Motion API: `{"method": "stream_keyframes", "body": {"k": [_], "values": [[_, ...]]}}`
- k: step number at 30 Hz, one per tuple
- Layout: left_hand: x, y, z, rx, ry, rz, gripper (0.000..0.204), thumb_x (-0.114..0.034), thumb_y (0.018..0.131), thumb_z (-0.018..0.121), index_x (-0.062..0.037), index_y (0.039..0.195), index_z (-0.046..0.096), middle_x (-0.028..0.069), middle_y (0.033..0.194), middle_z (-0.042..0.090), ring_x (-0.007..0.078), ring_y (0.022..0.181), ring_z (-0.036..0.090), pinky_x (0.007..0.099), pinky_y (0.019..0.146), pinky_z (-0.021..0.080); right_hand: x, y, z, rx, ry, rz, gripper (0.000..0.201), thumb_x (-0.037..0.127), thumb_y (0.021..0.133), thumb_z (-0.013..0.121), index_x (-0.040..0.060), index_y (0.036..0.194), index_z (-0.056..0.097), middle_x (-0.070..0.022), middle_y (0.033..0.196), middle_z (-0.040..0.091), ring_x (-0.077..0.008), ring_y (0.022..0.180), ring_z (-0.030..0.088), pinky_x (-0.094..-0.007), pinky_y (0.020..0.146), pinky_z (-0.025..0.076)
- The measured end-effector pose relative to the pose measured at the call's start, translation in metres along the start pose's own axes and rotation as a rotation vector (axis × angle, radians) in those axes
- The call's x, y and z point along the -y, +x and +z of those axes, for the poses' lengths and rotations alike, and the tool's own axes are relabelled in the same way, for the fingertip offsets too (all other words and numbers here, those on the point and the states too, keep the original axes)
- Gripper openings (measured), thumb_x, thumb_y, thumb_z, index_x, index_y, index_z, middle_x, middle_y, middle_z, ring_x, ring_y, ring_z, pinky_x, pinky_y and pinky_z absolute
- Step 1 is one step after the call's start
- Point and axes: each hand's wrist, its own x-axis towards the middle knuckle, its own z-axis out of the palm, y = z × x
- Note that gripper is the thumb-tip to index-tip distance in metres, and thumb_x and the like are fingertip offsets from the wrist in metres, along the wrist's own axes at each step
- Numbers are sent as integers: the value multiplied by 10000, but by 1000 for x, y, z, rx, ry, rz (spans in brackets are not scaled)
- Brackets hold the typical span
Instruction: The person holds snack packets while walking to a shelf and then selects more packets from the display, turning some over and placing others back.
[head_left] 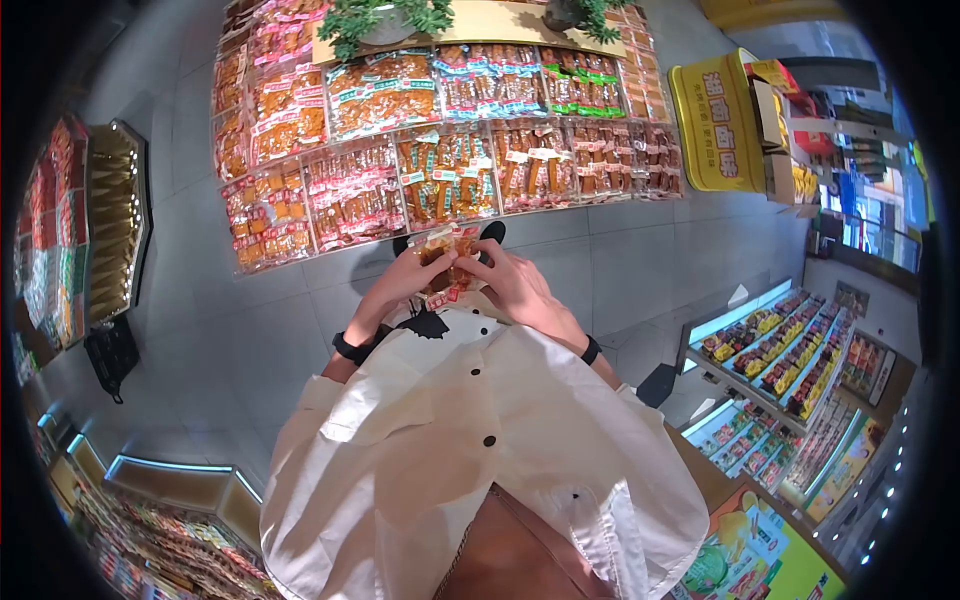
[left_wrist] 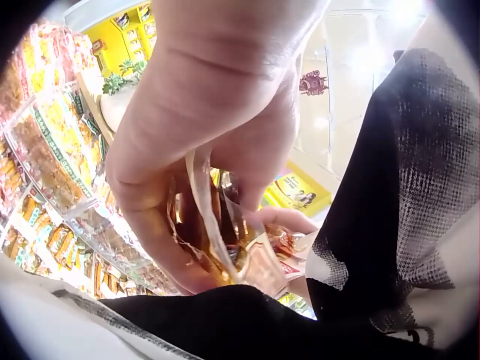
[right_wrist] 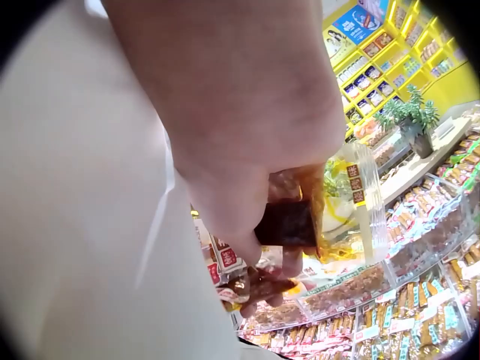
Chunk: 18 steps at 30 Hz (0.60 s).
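Observation:
Both hands meet in front of the shirt in the head view, holding small clear snack packets (head_left: 440, 246) with brown pieces inside. The left hand (head_left: 403, 278) curls its fingers and thumb round the packets from one side; the right hand (head_left: 513, 284) pinches them from the other. In the left wrist view, clear film (left_wrist: 217, 232) lies between the left hand's (left_wrist: 217, 105) thumb and fingers. A packet with a dark brown piece (right_wrist: 289, 225) is gripped by the right hand (right_wrist: 232, 112) in the right wrist view, with more red-and-white labelled packets (right_wrist: 227, 256) below.
A display of packaged snacks in clear bins (head_left: 450, 175) stands just ahead, with potted plants (head_left: 385, 25) on its raised shelf. A yellow stand (head_left: 715, 125) is at its right end. More shelves (head_left: 770, 350) stand to the right, and a snack bin (head_left: 60, 240) to the left.

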Motion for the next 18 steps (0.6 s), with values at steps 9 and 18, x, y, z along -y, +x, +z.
{"method": "stream_keyframes", "body": {"k": [9, 18], "values": [[-49, 5, 14, 105, 0, 39, 459, -386, 993, 531, -51, 1307, 527, 31, 1073, 635, 88, 942, 577, 263, 822, 478, -8, -25, 9, -250, -11, -75, 725, 20, 702, 695, 266, 1355, 501, -79, 1278, 485, -292, 800, 636, -378, 674, 549], [-56, 33, 56, 70, 27, -4, 419, -302, 1023, 480, -50, 1358, 486, 50, 1239, 586, 117, 1109, 527, 288, 973, 419, -36, -56, -15, -388, 244, 5, 586, 121, 807, 701, 201, 1339, 469, -79, 1357, 449, -310, 872, 655, -399, 685, 554]]}}
